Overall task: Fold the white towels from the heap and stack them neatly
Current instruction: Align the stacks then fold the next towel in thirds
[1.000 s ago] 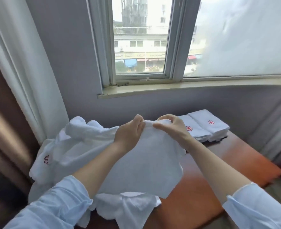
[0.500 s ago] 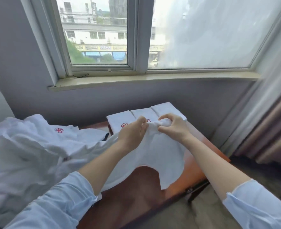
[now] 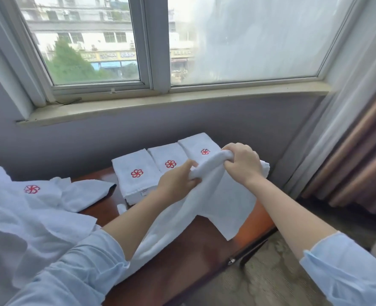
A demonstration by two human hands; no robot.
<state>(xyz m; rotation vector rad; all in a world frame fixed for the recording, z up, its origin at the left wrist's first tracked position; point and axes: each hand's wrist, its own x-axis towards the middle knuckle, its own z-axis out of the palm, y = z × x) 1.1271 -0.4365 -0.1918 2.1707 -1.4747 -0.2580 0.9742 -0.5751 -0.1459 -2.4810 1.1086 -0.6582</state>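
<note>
Table (image 3: 182,250): three folded towels (image 3: 136,173) at 12 o'clock, heap (image 3: 28,217) at 9, perhaps several left; left hand (image 3: 178,180), right hand (image 3: 242,164) clamped on another towel (image 3: 222,202).

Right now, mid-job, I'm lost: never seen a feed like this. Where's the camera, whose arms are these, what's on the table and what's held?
No machine here: these are a person's two bare hands. The one picture comes from a camera on the person's head, looking forward and down. The left hand and right hand both grip one white towel, bunched between them, the rest hanging over the table. Behind it, three folded towels lie side by side, each marked in red. The unfolded heap lies at the left.
</note>
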